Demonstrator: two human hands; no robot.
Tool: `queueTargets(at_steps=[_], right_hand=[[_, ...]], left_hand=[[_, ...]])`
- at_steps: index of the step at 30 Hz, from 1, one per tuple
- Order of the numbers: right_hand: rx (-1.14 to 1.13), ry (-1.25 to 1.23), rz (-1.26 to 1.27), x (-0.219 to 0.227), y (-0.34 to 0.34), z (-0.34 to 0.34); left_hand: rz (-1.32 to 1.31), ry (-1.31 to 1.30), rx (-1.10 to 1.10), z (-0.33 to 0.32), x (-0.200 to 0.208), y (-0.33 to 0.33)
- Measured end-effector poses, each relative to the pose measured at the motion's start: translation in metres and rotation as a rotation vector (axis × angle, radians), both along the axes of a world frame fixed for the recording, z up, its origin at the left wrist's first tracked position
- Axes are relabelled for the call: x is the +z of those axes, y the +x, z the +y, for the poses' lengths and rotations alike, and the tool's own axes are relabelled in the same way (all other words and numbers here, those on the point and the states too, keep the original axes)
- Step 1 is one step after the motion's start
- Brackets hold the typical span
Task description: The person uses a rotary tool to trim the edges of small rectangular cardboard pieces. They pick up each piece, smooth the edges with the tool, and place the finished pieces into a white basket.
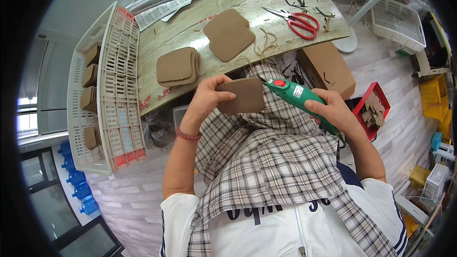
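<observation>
Hiding some fingers behind the brown piece (248, 99) mid-frame, our left hand (208, 96) pinched it; our right hand (334, 113) clasped the green tool (291, 93).

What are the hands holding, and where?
Left hand: a brown pad, by its left edge. Right hand: a green power tool, by its rear body.

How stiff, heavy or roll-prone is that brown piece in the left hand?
Likely stiff: the brown piece, held near one end by the left hand, shows no visible sag. Probably light, since one hand seems to support it. Its flat face makes rolling unlikely.
</observation>
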State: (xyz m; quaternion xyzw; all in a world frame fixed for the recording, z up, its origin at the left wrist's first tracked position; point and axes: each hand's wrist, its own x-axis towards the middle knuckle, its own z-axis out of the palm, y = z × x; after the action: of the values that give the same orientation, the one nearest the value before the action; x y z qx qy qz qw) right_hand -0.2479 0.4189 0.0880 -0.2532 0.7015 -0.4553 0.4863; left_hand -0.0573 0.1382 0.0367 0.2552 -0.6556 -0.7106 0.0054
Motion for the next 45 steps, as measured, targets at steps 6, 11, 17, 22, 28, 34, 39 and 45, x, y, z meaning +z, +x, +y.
queueTargets(at_steps=[6,11,17,22,28,34,39,45], right_hand=[[0.01,-0.015,-0.031,-0.004,0.0,0.0],[0.051,-0.016,-0.051,-0.008,0.0,0.001],[0.07,-0.018,-0.048,-0.008,0.001,0.003],[0.091,-0.003,-0.037,-0.007,0.003,0.002],[0.085,-0.02,-0.026,-0.01,0.007,0.001],[0.112,-0.012,-0.012,-0.007,0.008,-0.004],[0.143,-0.039,-0.003,-0.004,0.008,-0.014],[0.163,-0.113,0.03,0.001,0.011,-0.041]], left_hand=[[0.147,0.165,0.244,-0.005,-0.01,0.006],[0.183,0.267,0.257,-0.004,-0.012,0.008],[0.142,0.239,0.211,-0.002,-0.009,0.005],[0.095,0.204,0.191,0.005,-0.008,0.002],[0.038,0.227,0.11,0.018,-0.001,-0.004],[0.001,0.168,0.013,0.026,0.001,-0.009],[-0.029,0.168,-0.09,0.027,0.003,-0.016],[-0.1,-0.018,-0.126,0.027,0.02,-0.015]])
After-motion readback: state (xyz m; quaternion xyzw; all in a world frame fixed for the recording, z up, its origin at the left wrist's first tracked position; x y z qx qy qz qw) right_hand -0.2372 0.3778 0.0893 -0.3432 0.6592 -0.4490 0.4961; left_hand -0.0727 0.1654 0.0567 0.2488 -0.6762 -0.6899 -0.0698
